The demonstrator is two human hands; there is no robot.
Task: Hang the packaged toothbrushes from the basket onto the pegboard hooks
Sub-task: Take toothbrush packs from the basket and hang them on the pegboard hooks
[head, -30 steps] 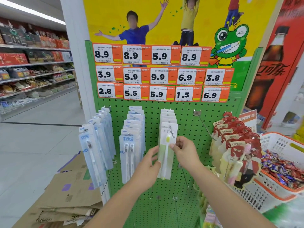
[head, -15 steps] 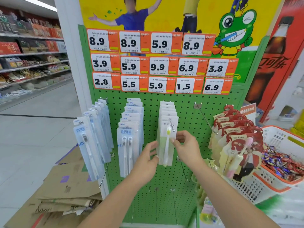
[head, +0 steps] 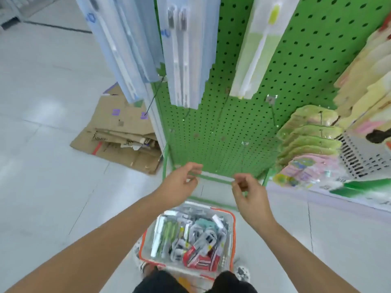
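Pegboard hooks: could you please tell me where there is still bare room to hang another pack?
The lower pegboard is free, between the hanging twin-brush packs on the left and the yellow-green packs on the right, down to the frame's bottom rail. The upper rows are crowded. Both the left hand and right hand hold nothing.

1. both bare forearms extend forward and downward from the bottom corners of the view, converging toward the centre.
2. left hand (head: 181,182): palm turned inward, fingers loosely curled, holding nothing.
3. right hand (head: 249,194): fingers loosely curled, thumb close to the forefinger, holding nothing.
4. the hands are level with each other, near but apart.
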